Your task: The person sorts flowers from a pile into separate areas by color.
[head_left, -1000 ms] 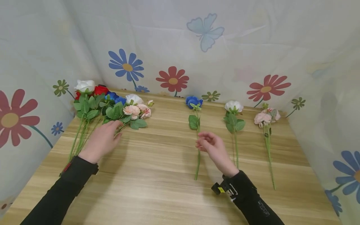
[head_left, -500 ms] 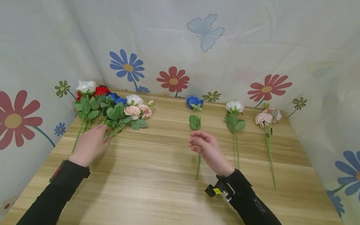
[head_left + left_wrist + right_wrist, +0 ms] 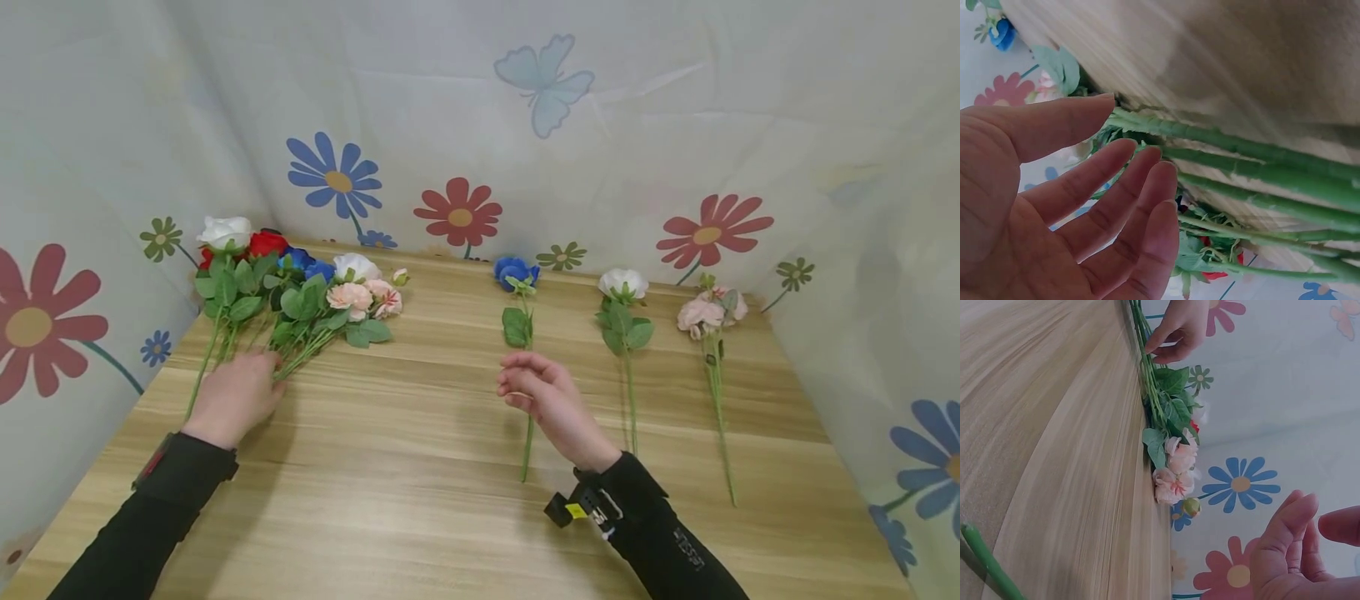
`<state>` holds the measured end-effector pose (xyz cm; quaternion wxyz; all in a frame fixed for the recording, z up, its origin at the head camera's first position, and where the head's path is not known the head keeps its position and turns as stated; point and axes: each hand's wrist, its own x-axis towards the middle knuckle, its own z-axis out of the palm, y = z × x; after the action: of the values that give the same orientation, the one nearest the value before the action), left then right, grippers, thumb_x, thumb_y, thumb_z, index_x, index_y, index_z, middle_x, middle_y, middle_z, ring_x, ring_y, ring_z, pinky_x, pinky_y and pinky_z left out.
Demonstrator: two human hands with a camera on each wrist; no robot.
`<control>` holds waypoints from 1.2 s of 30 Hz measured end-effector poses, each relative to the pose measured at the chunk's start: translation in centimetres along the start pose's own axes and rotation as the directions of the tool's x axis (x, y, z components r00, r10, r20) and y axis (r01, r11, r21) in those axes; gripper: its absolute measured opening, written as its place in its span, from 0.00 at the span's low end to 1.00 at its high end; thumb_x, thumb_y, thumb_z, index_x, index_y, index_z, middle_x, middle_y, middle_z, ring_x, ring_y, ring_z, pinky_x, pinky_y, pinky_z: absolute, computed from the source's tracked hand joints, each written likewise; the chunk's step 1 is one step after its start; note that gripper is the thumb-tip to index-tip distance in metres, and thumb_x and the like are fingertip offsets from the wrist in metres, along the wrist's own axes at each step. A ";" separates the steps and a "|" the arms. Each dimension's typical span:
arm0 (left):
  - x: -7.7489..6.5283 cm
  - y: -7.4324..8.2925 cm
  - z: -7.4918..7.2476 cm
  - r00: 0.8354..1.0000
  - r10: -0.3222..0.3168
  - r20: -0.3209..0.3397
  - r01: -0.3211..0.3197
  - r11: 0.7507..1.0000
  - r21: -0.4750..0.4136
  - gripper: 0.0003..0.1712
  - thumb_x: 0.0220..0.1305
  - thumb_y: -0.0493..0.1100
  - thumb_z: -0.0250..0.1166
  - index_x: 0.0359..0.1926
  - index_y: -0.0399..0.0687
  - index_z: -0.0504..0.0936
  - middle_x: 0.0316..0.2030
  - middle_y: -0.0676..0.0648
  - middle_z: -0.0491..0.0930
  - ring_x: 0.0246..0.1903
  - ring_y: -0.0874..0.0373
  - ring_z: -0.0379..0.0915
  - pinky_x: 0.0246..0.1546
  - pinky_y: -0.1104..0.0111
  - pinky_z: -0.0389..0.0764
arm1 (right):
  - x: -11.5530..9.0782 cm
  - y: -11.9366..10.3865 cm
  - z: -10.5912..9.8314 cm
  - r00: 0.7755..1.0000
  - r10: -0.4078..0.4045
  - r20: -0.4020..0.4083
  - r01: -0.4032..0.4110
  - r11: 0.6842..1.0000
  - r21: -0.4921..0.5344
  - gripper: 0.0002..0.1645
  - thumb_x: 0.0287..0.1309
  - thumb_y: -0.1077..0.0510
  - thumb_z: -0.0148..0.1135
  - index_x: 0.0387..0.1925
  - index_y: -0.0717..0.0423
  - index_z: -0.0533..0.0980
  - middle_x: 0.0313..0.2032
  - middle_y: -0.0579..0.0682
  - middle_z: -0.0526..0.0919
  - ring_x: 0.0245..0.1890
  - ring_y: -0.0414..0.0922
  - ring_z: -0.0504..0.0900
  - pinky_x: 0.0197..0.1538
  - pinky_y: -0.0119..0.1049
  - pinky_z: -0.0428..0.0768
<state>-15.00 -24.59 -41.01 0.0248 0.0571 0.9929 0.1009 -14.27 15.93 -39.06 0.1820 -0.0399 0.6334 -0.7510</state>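
My left hand [image 3: 234, 398] is over the green stems [image 3: 1260, 175] of the flower pile on the left of the table. In the left wrist view its thumb and fingers stand apart beside the stems, with nothing gripped. The pile has a white rose [image 3: 227, 232], a red rose [image 3: 267, 242], blue roses [image 3: 318, 270] and pale pink flowers [image 3: 351, 297] among green leaves [image 3: 243, 308]. Above the stem of a single blue rose [image 3: 514, 272], my right hand [image 3: 553, 410] hovers with loosely bent fingers, holding nothing. The hand hides part of that stem.
Farther right on the wooden table [image 3: 390, 483] lie a white rose [image 3: 624, 284] and a pale pink flower bunch [image 3: 702, 317], stems pointing toward me. A flower-printed curtain [image 3: 637, 125] closes off the back and both sides.
My left hand has moved left and nearer to me, away from the pink flowers' upper stems. The right hand has shifted slightly left. The flowers lie as before.
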 end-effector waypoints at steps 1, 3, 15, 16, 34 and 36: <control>0.0 0.0 0.1 1.000 -0.006 0.016 0.006 1.000 -0.002 0.18 0.63 0.40 0.68 0.50 0.30 0.81 0.43 0.29 0.83 0.34 0.35 0.81 0.30 0.46 0.81 | 0.0 0.0 -0.1 1.000 0.001 0.001 -0.001 1.000 -0.002 0.08 0.74 0.63 0.50 0.49 0.54 0.74 0.39 0.45 0.81 0.39 0.39 0.81 0.46 0.28 0.82; 0.1 -0.1 0.2 0.999 -0.015 0.037 0.015 1.000 -0.005 0.18 0.63 0.40 0.68 0.49 0.31 0.82 0.42 0.29 0.84 0.33 0.35 0.81 0.29 0.46 0.81 | -0.1 0.0 -0.2 1.000 0.002 0.002 -0.002 1.000 -0.006 0.08 0.74 0.63 0.50 0.49 0.54 0.74 0.39 0.45 0.80 0.39 0.39 0.81 0.47 0.29 0.82; 0.4 -0.5 0.5 0.997 -0.043 0.059 0.043 0.999 -0.003 0.09 0.64 0.39 0.66 0.32 0.36 0.83 0.28 0.34 0.82 0.23 0.41 0.77 0.21 0.50 0.75 | -0.1 0.0 -0.3 1.000 0.000 0.003 0.000 1.000 -0.024 0.08 0.74 0.64 0.50 0.46 0.54 0.75 0.39 0.46 0.81 0.39 0.38 0.81 0.47 0.30 0.82; 0.4 -0.5 0.6 0.997 -0.045 0.059 0.045 0.999 -0.001 0.08 0.64 0.39 0.66 0.32 0.36 0.83 0.28 0.34 0.82 0.24 0.40 0.78 0.21 0.50 0.75 | -0.1 0.0 -0.3 1.000 0.000 0.004 0.000 1.000 -0.029 0.07 0.74 0.64 0.50 0.46 0.54 0.74 0.39 0.45 0.81 0.39 0.38 0.81 0.47 0.30 0.82; 0.8 -0.7 0.9 1.000 0.001 0.019 -0.001 1.000 -0.002 0.06 0.63 0.34 0.63 0.28 0.36 0.80 0.23 0.37 0.80 0.20 0.44 0.76 0.20 0.54 0.73 | 0.1 0.4 -0.6 1.000 0.009 0.004 -0.009 0.999 -0.041 0.07 0.75 0.63 0.49 0.46 0.54 0.73 0.39 0.46 0.81 0.39 0.39 0.81 0.45 0.28 0.82; 0.8 -0.6 0.8 1.000 0.015 0.013 -0.015 1.000 -0.007 0.08 0.63 0.33 0.63 0.26 0.38 0.78 0.21 0.40 0.78 0.19 0.47 0.74 0.20 0.57 0.71 | 0.1 0.5 -0.6 1.000 0.010 0.006 -0.009 0.999 -0.041 0.07 0.75 0.63 0.49 0.47 0.54 0.74 0.39 0.45 0.81 0.39 0.39 0.81 0.45 0.28 0.82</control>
<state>-15.77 -24.97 -42.00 0.0304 0.0652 0.9920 0.1039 -14.42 16.44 -39.63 0.1866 -0.0428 0.6484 -0.7368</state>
